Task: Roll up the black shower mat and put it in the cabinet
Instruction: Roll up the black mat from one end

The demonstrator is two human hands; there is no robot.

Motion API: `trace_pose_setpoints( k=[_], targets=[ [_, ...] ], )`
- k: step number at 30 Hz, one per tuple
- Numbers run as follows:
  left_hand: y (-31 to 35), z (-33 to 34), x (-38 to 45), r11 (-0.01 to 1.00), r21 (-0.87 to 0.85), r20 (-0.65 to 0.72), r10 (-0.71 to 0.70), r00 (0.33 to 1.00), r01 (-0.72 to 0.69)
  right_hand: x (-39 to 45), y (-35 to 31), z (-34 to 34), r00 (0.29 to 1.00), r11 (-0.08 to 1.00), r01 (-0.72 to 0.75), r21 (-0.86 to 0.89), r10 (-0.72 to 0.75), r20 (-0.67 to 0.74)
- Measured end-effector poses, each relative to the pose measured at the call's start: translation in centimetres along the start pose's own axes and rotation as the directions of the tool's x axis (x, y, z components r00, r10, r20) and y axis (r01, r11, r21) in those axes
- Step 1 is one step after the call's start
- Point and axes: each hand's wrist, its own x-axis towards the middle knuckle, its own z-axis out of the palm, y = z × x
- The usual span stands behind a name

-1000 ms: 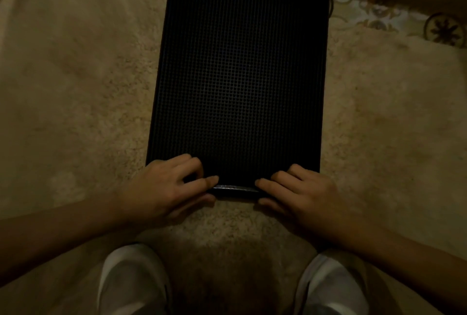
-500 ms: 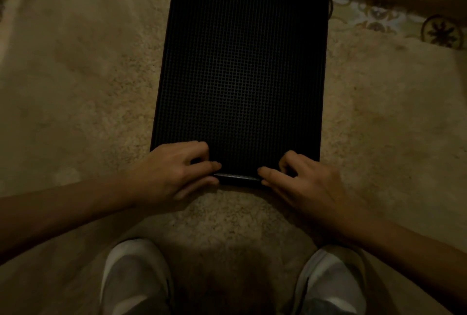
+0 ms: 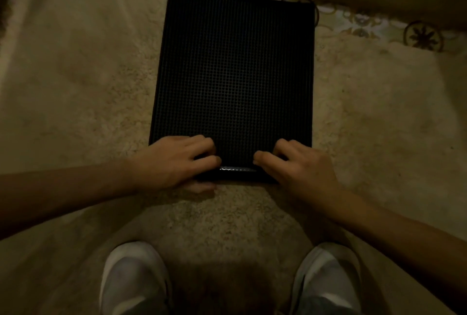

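Beige shag rug (image 3: 75,92) over patterned tile floor (image 3: 358,24); black shower mat (image 3: 235,74) flat on rug, near edge curled up; 2 white shoes (image 3: 134,279) on rug.

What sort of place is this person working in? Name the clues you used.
Probably a home floor, perhaps near a bathroom: a shaggy beige rug, patterned floor tiles beyond it, and a black shower mat lying flat.

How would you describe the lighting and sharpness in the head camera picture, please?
Head view: dim, warm light, darkest at the bottom between the white shoes; the black gridded shower mat loses detail in shadow, with one thin glint on its rolled near edge between the left hand and the right hand; the beige shaggy carpet blurs softly toward the corners.
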Motion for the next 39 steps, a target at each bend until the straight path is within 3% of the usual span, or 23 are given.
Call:
trace_pose_setpoints(
  k=[5,9,12,16,19,22,26,30,35,39],
  targets=[
    [-0.1,-0.4,-0.6,0.999,0.031,-0.038,0.019,0.999,-0.018,0.9,0.4,0.0,0.999,1.000,-0.022,-0.008,0.022,-0.040],
    [3.1,0.7,-1.2,0.984,0.089,-0.151,-0.142,0.978,0.156,0.9,0.2,0.4,0.984,0.996,-0.085,-0.008,0.083,-0.156],
    [4.8,1.9,-1.3,0.951,0.008,-0.225,-0.298,0.928,0.308,0.8,-0.5,0.7,0.970,0.983,-0.167,-0.071,0.151,-0.189],
    [4.1,2.5,-1.2,0.944,0.005,-0.274,-0.316,0.908,0.329,1.1,-1.5,0.5,0.939,0.953,-0.297,-0.057,0.280,-0.201],
    [3.6,2.6,-1.0,0.939,0.028,-0.296,-0.320,0.900,0.343,1.2,-3.5,0.6,0.933,0.954,-0.297,0.030,0.297,-0.205],
    [3.7,2.6,-0.9,0.938,0.021,-0.293,-0.325,0.899,0.345,0.4,-5.5,1.3,0.956,0.966,-0.252,0.062,0.259,-0.137],
    [2.9,1.7,-0.3,0.935,0.002,-0.251,-0.344,0.905,0.356,1.6,-3.9,2.1,0.968,0.979,-0.205,0.014,0.205,-0.148],
    [2.3,0.8,1.0,0.917,0.176,-0.151,-0.334,0.930,0.358,3.0,-2.8,2.4,0.978,0.986,-0.158,-0.050,0.149,-0.145],
    [4.9,1.7,1.9,0.833,0.149,-0.204,-0.502,0.841,0.533,4.1,-2.1,2.3,0.969,0.975,-0.204,-0.086,0.189,-0.159],
    [5.1,3.0,2.4,0.811,0.184,-0.138,-0.538,0.831,0.556,4.6,-2.0,2.1,0.964,0.976,-0.211,-0.057,0.199,-0.175]
  ],
)
